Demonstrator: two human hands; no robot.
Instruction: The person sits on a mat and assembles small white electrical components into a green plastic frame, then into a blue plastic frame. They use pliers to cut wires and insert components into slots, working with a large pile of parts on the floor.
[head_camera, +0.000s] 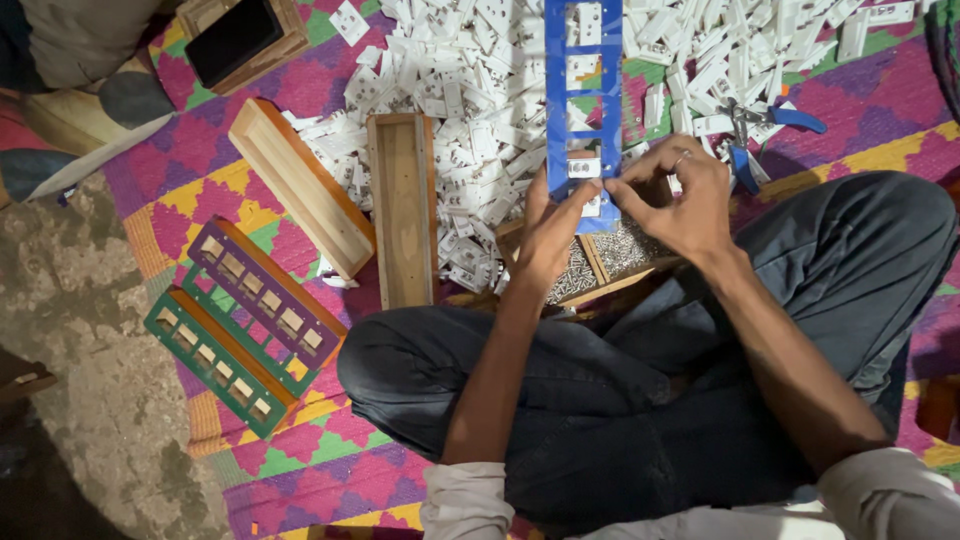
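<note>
Left hand (548, 235) and right hand (675, 195) both pinched closed on the near end of a long blue panel (583, 110), fingertips meeting around a small white socket piece (585, 168) seated in a cutout. Panel over the lap, running away across the heap of white plastic parts (470, 90). Probably light, stiff, smooth-faced; best gripped by the long edges. Beneath: a wooden tray of tiny metal screws (600, 262). Beyond: blue-handled pliers (770, 125), bare wooden boxes (402, 205), purple and green slotted frames (240, 320), woven mat (330, 470).

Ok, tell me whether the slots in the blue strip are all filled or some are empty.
Partly filled. The blue strip has white socket pieces in some slots, while others are open and show the mat behind. Both hands, left hand and right hand, grip its near end.
</note>
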